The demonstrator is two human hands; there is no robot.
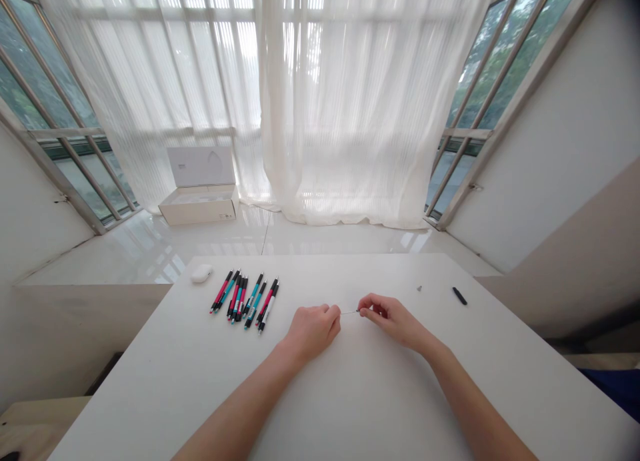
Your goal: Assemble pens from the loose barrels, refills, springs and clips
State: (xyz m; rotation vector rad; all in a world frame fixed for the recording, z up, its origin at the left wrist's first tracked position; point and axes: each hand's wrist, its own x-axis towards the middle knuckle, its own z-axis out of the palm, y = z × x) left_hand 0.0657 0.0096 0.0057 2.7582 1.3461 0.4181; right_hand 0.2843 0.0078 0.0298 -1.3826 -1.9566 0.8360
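Your forearms (240,411) come in from the bottom edge. Grip is narrow on both sides: left hand (313,331) and right hand (394,320) pinch opposite ends of a thin pen refill (350,312), held level above the white worktop (380,394). Pink-and-teal pens (245,300) lie in a loose row left of your hands, white oval case (201,273) just beyond them. Small black pen part (459,296) and tiny grey piece (419,288) sit off to the right.
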